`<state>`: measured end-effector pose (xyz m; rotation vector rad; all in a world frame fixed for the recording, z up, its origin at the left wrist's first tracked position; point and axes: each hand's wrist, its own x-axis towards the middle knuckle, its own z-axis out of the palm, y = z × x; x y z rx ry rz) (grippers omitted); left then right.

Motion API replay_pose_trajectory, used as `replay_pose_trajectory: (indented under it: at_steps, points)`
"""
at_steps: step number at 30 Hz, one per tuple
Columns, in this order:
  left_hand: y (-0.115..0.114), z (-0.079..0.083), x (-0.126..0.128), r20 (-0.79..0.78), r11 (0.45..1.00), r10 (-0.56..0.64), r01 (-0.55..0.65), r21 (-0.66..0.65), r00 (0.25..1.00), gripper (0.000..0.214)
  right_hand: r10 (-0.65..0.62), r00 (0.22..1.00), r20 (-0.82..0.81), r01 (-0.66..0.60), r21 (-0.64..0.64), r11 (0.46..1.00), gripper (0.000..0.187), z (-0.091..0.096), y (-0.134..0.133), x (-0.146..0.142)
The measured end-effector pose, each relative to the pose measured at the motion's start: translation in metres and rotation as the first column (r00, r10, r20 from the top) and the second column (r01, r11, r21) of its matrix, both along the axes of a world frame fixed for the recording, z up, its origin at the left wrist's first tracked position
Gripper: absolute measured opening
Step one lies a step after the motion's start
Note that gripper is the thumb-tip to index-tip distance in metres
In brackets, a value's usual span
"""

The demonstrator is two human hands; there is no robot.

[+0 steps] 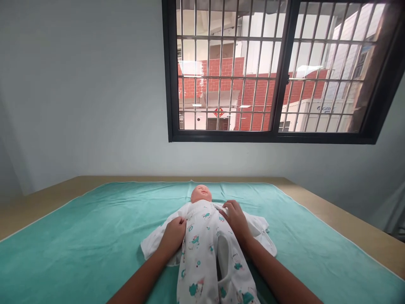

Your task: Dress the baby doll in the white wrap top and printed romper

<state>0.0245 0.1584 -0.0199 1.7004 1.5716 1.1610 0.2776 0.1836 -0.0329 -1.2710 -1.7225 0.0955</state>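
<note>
A baby doll lies on its back, its head toward the wall. White baby clothes with teal and red prints cover its body and run down toward me. Plain white sleeve-like cloth spreads out on both sides. My left hand is closed at the clothes' left edge, beside the doll's chest, thumb on top. My right hand bends its fingers onto the cloth near the doll's shoulder on the right, and they look closed on it. The doll's arms and legs are hidden under the fabric.
A teal sheet lies over the wooden table, whose bare edges show at the sides and back. Behind it rises a grey-white wall. A dark-framed window with metal bars is set in the wall, above the table.
</note>
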Motion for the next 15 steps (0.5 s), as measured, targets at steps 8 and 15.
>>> replay_pose_trajectory:
  at_steps: [8,15]
  points:
    - [-0.010,0.012,-0.011,0.294,0.896,-0.272,0.352,-0.270,0.916,0.024,0.134,0.965,-0.224,-0.205,-0.336,0.919,0.034,0.007,-0.009,0.014]
    - [-0.023,0.015,-0.013,0.527,0.763,-0.406,0.595,-0.254,0.746,0.025,0.204,0.846,-0.492,-0.436,-0.420,0.796,0.028,-0.002,-0.015,0.023]
